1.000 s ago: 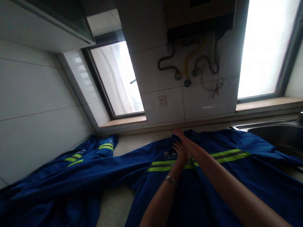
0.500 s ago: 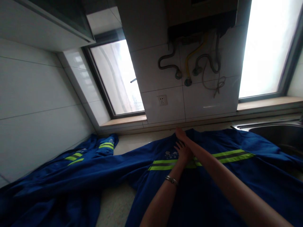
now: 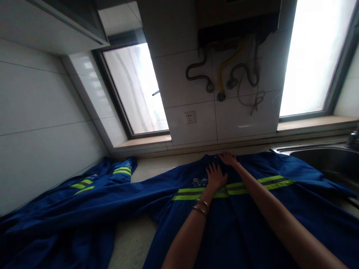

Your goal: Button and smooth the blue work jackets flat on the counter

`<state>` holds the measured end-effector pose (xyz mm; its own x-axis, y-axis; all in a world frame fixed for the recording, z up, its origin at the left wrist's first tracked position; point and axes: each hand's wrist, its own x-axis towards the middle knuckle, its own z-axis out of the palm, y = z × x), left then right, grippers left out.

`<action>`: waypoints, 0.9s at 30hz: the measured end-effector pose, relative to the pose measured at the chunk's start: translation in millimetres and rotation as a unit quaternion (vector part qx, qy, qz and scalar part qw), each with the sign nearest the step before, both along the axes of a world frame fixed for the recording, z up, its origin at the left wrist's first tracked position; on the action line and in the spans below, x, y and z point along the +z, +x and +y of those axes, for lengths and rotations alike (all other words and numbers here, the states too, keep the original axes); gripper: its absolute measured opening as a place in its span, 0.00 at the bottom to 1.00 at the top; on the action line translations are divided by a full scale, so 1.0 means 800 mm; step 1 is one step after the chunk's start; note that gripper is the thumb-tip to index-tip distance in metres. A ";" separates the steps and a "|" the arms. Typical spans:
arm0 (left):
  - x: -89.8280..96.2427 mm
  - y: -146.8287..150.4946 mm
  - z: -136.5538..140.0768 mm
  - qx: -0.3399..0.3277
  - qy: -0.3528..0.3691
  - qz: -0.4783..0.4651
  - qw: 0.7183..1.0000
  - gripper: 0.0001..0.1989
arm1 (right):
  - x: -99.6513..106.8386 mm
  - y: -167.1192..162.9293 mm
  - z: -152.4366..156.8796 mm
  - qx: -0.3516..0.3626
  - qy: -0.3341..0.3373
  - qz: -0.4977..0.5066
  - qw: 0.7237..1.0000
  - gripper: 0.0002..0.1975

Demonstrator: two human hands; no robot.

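A blue work jacket [image 3: 224,224] with yellow-green and grey reflective bands lies spread out, front up, on the countertop. White printing marks its chest. My left hand [image 3: 216,178], with bangles at the wrist, rests flat on the chest just below the collar, fingers spread. Up at the collar, my right hand [image 3: 228,159] lies on the cloth to the right of the neck opening, its fingers apart and pointing left. One jacket sleeve stretches left toward a second blue garment [image 3: 81,239], bunched, with similar bands.
A steel sink [image 3: 283,149] with a tap [image 3: 353,138] is at the right; the jacket's right sleeve reaches its edge. A socket [image 3: 190,117], hoses [image 3: 196,77] and two windows are on the tiled wall. Bare countertop [image 3: 134,239] shows between the garments.
My hands were crossed close together at the collar; now they are apart. The right hand has moved right along the collar, uncovering the neck opening. My left hand's fingers have spread flatter.
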<state>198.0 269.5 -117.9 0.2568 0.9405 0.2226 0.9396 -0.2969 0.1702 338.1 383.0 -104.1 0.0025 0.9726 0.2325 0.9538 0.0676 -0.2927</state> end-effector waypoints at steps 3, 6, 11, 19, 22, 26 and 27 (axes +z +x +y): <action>0.007 -0.003 -0.001 0.003 0.000 -0.042 0.999 0.33 | -0.009 0.007 0.005 -0.018 0.033 0.055 0.998 0.21; 0.017 -0.007 -0.003 0.008 0.012 -0.107 0.994 0.22 | -0.005 0.025 0.014 -0.052 0.047 0.081 0.994 0.22; 0.031 -0.013 -0.004 -0.036 0.057 -0.107 0.992 0.12 | -0.005 0.046 0.016 -0.054 0.055 0.093 0.993 0.22; 0.044 -0.005 -0.014 -0.150 -0.016 0.032 0.988 0.19 | -0.012 0.024 0.005 -0.014 0.034 0.037 0.999 0.20; 0.045 -0.004 -0.019 -0.136 -0.007 0.028 0.990 0.17 | -0.011 0.019 -0.002 -0.020 0.025 0.019 0.999 0.19; 0.039 -0.004 -0.019 -0.120 0.008 -0.034 0.992 0.17 | 0.004 0.018 -0.005 -0.015 0.034 0.019 0.999 0.19; 0.038 -0.006 -0.017 -0.111 0.014 -0.063 0.992 0.17 | 0.011 0.016 -0.005 -0.008 0.044 0.023 0.999 0.19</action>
